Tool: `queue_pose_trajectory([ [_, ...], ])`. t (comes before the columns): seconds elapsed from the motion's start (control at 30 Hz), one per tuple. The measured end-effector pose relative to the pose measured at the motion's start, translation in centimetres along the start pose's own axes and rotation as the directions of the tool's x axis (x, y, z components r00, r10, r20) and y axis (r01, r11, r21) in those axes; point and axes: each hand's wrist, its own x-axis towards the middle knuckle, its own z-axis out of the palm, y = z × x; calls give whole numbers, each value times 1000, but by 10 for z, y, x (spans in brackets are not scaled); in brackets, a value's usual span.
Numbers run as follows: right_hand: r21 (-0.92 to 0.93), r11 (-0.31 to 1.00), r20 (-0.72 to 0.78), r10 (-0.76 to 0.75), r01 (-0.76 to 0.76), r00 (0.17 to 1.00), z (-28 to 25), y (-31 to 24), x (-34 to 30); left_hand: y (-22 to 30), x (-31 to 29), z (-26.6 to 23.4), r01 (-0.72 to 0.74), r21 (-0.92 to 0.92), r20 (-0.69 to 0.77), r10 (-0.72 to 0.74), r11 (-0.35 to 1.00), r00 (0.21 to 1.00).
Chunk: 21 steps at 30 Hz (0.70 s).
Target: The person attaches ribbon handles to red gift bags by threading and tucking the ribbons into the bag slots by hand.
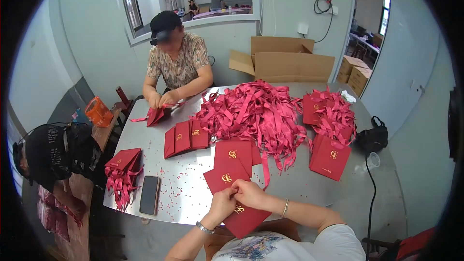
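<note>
Close to the table's near edge, my left hand (223, 204) and my right hand (253, 196) meet with fingers pinched together. Below them is a flat red paper bag (247, 222) with a gold emblem; my left hand grips its upper part. Whatever lies between my right fingertips is hidden. Just beyond, more flat red bags (233, 153) overlap one another on the metal table (193, 198). A big heap of red ribbons (251, 111) fills the table's middle, one strand trailing down near my right wrist.
Across the table, a person (176, 63) handles a red bag and ribbon. Bag stacks (182, 140) (331, 157) stand left and right of the heap. A phone (150, 195), red paper dots, a clear cup (372, 160) and a black pouch (373, 137) also lie there. Another person (53, 154) bends at left.
</note>
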Motion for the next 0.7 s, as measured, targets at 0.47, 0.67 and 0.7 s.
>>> queue_pose_trajectory([
  [0.47,-113,993,-31,14,-18,999,8,12,-33,-8,-17,10,157,-58,61,-153,986,986],
  [0.67,-56,998,-41,38,-41,998,-9,4,-15,-12,5,0,138,-197,14,-138,971,990],
  [0.7,-38,998,-38,57,-59,998,-13,0,-15,-21,8,-1,233,-288,115,-207,929,971],
])
